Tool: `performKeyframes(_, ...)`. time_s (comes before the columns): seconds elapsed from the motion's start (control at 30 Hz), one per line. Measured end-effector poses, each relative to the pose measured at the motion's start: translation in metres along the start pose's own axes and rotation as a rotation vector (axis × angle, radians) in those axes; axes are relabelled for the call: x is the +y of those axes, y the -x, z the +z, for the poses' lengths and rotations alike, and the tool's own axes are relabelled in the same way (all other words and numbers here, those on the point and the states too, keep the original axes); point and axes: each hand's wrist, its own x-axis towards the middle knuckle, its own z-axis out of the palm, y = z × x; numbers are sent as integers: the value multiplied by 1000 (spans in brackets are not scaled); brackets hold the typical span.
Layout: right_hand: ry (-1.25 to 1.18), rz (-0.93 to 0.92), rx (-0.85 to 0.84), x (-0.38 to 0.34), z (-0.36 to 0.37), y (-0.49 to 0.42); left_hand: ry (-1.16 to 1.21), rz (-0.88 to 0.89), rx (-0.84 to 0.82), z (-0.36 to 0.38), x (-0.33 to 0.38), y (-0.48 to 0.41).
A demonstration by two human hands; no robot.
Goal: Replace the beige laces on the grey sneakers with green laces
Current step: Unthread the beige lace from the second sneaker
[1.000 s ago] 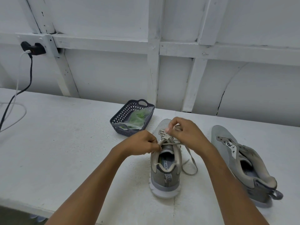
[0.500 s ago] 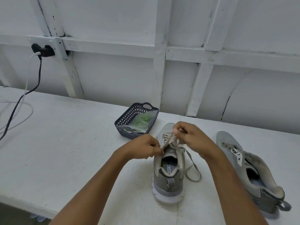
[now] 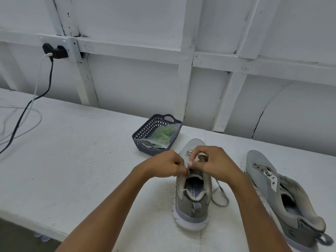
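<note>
A grey sneaker (image 3: 191,204) stands upright on the white table, heel toward me. My left hand (image 3: 164,166) pinches its beige lace (image 3: 221,196) at the left eyelets. My right hand (image 3: 214,165) pinches the lace over the tongue, fingers curled; a loose loop of lace trails on the table to the shoe's right. A second grey sneaker (image 3: 283,195) lies tilted on its side at the right, with no lace showing. Green laces (image 3: 161,134) lie in a clear bag inside a dark basket (image 3: 145,131) behind the first shoe.
A white panelled wall (image 3: 181,51) runs close behind the table (image 3: 72,160). A black plug (image 3: 54,50) sits in a wall socket at the left, and black and white cables (image 3: 27,110) trail onto the table's left part. The table's front edge is near at lower left.
My right hand has moved back along the shoe and now meets my left hand at the eyelets. The view has shifted left and up a little.
</note>
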Motion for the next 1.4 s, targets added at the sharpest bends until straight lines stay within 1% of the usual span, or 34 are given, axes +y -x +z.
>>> performKeyframes(0.13,333,-1,-83,-6,-8,-1,-35,-17,0,-2,-3,2)
performKeyframes(0.2,393,-5,-88,-9,-11,-1,-49,-31,-8,-2,-4,2)
performKeyframes(0.27,395,-18,-97,-7,-11,-2,-39,-34,-8,-2,-4,1)
performKeyframes(0.33,369,-25,-110,-1,-10,-2,-29,-24,-5,-2,-3,-1)
performKeyframes(0.4,271,-2,-103,5,-9,0,-27,-3,-9,-4,0,-1)
performKeyframes(0.5,89,31,-9,11,-14,4,-39,22,-12,-7,2,-3)
performKeyframes(0.57,35,47,42,12,-22,6,-39,22,-20,-7,2,-4)
performKeyframes(0.63,9,66,5,13,-30,8,-32,26,-35,-6,3,-5)
performKeyframes(0.73,54,118,-121,11,-30,10,-17,30,-25,-4,4,-6)
performKeyframes(0.8,98,112,-87,10,-26,10,-19,29,-22,-4,3,-6)
performKeyframes(0.87,152,53,-41,10,-24,9,-11,23,-26,-4,2,-6)
performKeyframes(0.93,214,5,-50,11,-23,11,7,20,-33,-5,1,-5)
performKeyframes(1.0,218,3,-59,12,-24,12,19,20,-40,-5,1,-4)
performKeyframes(1.1,113,11,-89,17,-26,15,13,14,-35,-4,3,-4)
performKeyframes(1.2,22,-33,-74,22,-25,19,12,19,-17,-2,5,-5)
performKeyframes(1.3,-269,-46,6,24,-27,24,-40,25,12,-1,6,-6)
performKeyframes(1.33,-323,-34,36,24,-29,25,-48,27,19,-1,6,-6)
performKeyframes(1.4,-243,18,64,29,-32,27,-66,44,32,0,6,-5)
